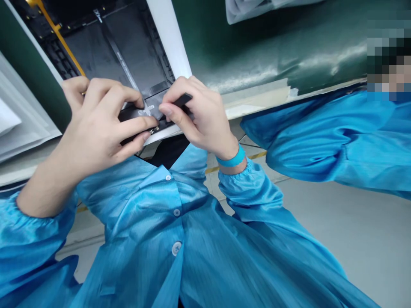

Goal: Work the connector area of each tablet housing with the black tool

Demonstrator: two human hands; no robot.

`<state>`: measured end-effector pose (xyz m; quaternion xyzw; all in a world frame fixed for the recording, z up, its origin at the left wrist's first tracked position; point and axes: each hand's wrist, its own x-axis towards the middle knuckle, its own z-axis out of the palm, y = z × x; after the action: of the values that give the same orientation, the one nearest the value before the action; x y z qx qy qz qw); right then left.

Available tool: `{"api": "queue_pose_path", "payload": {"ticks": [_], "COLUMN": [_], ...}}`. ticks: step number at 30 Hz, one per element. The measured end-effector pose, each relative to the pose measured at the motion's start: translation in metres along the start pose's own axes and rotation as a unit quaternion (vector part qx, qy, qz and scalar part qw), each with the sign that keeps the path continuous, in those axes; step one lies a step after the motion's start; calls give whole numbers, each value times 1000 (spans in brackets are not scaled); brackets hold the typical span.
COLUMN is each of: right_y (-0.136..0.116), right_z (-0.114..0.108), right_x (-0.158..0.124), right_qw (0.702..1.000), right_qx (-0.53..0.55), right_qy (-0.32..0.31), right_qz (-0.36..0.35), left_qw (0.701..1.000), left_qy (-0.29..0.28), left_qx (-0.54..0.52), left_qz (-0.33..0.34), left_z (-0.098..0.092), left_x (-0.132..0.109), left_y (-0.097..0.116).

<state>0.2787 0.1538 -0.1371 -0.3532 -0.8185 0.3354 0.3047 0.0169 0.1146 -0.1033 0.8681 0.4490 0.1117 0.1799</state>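
Observation:
An opened flat electronic device (136, 38), which looks like a tablet with its inside showing, lies at the table edge. A grey ribbon cable (120, 60) runs down its middle and an orange flex strip (64, 42) along its left side. My left hand (96, 122) rests on the device's near end, fingers apart, with fingertips beside the cable's lower end and a small connector (154, 129). In my right hand (207, 113), a slim black tool (183, 100) is pinched between thumb and fingers. Its lower end points at the area near my left fingertips; the exact tip is hard to see.
The device lies on a white surface (171, 34) over a green mat (257, 55). Pale tape (257, 96) lines the table edge. White plastic packaging (28, 107) is at left, with more plastic (257, 8) at the top. A co-worker's blue sleeve (321, 141) is close at right.

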Motion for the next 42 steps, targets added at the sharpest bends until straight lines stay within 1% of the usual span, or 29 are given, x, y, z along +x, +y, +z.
{"api": "queue_pose_path", "payload": {"ticks": [4, 9, 13, 16, 20, 26, 31, 35, 39, 42], "right_y": [2, -4, -7, -6, -7, -11, -9, -8, -8, -7], "right_z": [3, 0, -8, -11, -11, -12, -14, -12, -10, -10], "right_x": [-1, 1, 6, 8, 11, 15, 14, 12, 10, 9], "right_qw": [999, 996, 992, 989, 991, 993, 990, 990, 988, 985], "right_qx": [-30, -78, -128, -147, -135, -115, -124, -105, -122, -122], "right_qy": [-14, -43, -7, 11, 8, -17, 38, 51, 68, 83], "right_qz": [-10, 14, -22, -13, 8, 34, 63, 75, 66, 91], "left_qw": [999, 1000, 1000, 999, 998, 988, 982, 978, 980, 980], "left_qy": [-3, 11, 23, 10, -14, -21, -15, -23, -31, -28], "left_qx": [-24, -10, -4, -35, -63, -138, -169, -182, -178, -181], "left_qz": [-30, -26, -12, -7, -10, -65, -87, -96, -87, -75], "left_z": [-1, 1, 4, 5, 4, 5, 2, 0, -1, -2], "left_x": [0, -4, -5, -2, 2, 5, 7, 9, 12, 14], "left_y": [3, 7, 6, 2, -3, -2, 4, 8, 12, 15]}}
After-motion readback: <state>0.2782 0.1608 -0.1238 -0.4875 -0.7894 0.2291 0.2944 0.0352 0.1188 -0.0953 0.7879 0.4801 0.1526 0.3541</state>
